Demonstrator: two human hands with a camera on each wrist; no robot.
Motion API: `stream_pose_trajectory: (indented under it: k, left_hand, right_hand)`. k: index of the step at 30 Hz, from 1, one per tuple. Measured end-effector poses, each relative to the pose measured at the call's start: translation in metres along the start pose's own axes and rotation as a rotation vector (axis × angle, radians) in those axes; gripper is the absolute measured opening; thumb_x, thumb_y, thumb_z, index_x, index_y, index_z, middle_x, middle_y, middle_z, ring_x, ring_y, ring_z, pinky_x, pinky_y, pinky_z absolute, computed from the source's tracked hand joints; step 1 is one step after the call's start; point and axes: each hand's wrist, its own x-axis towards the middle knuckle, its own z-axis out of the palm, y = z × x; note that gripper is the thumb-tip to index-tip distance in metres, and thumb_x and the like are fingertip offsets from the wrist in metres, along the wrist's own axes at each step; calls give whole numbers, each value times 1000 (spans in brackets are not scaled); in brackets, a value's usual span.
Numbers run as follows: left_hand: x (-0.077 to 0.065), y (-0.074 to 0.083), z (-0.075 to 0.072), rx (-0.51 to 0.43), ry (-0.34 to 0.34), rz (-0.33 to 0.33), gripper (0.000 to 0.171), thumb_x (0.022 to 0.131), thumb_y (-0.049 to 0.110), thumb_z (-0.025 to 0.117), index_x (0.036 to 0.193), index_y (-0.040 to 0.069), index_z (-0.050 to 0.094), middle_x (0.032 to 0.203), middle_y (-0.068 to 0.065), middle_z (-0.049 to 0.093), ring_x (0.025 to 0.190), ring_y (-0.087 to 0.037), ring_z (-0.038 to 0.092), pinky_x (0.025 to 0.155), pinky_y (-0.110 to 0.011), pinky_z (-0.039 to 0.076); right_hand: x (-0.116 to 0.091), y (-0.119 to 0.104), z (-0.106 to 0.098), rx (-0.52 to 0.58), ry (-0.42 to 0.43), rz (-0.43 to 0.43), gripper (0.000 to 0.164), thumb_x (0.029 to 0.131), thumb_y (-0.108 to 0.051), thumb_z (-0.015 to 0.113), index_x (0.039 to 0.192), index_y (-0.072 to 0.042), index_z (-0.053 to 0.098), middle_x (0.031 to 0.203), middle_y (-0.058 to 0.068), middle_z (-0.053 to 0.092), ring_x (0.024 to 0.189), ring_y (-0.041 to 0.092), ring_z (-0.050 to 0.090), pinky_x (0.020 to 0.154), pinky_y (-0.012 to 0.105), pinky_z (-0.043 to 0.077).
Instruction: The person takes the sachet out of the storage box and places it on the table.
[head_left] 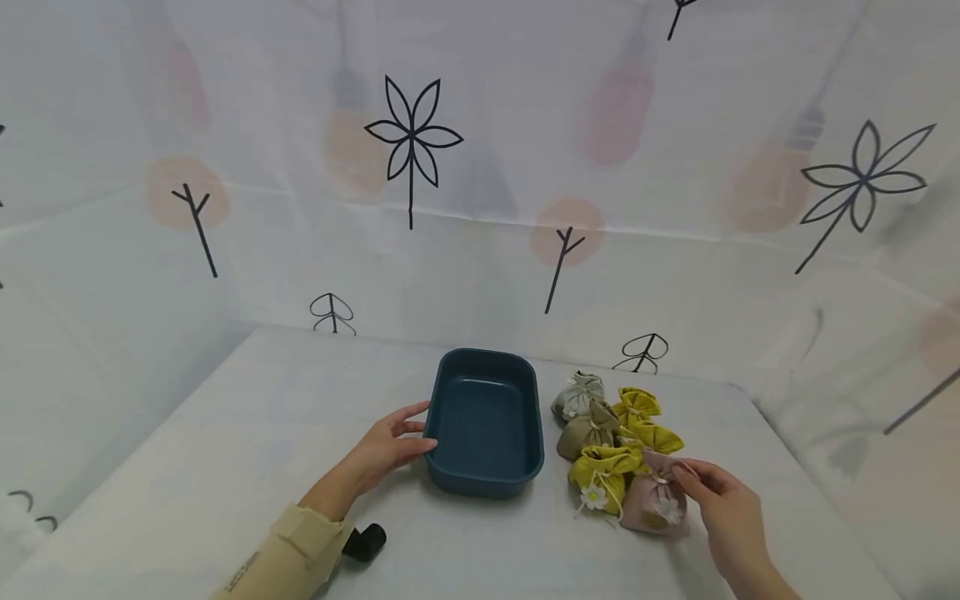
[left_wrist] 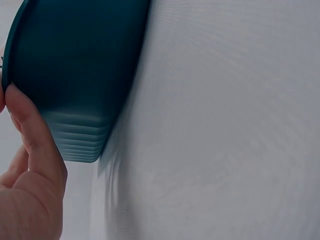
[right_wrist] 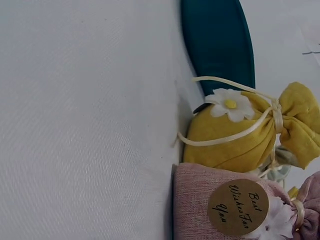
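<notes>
A dark teal rectangular tub [head_left: 483, 483] stands on the white-covered table. My left hand [head_left: 382, 450] holds its left rim, with a fingertip right at the rim in the left wrist view [left_wrist: 35, 145]. To the right of the tub, my right hand [head_left: 723, 508] pinches the gathered neck of a pink drawstring pouch [head_left: 651, 504]. That pouch carries a white flower and a round brown label [right_wrist: 238, 207] reading "Best Wishes For You". Beside it sits a yellow pouch [right_wrist: 225, 140] with a white flower and pale cords. The right hand is out of the right wrist view.
Behind the pink pouch are a grey pouch [head_left: 579, 393], an olive-brown pouch [head_left: 588, 431] and more yellow pouches [head_left: 637, 404], huddled together. A small black object [head_left: 365, 543] lies by the left sleeve [head_left: 296, 554]. A patterned white cloth [head_left: 480, 275] hangs behind the table.
</notes>
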Motion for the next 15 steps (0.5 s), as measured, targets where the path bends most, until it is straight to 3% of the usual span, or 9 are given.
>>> stream_pose_trajectory:
  k: [4,9,11,15]
  left_hand:
    - [1,-1,1,0,-4,2,68,82,12,72,142,15,40,123,-17,49,93,-21,59,87,-35,49]
    - [0,0,2,10,-10,11,70,80,14,74,141,15,40,123,-17,48,92,-21,59,86,-36,49]
    - [-1,1,2,17,-4,16,71,79,16,76,141,15,41,122,-17,49,92,-21,60,85,-35,49]
    - [-3,2,2,31,13,22,70,78,18,76,139,12,43,119,-17,50,89,-21,60,83,-35,50]
  right_hand:
    - [-16,-20,2,-30,16,26,49,80,-33,74,117,-3,61,93,-10,64,82,-1,58,68,18,50]
    - [-43,-54,5,-62,25,61,56,81,-33,73,124,-1,56,86,-21,61,81,-8,54,93,39,43]
    - [-48,-62,5,-89,29,58,56,83,-32,71,126,0,54,86,-23,59,82,-9,52,94,35,41]
    - [-44,-63,4,-108,22,27,49,87,-24,67,127,-1,53,89,-21,60,85,-8,52,74,12,43]
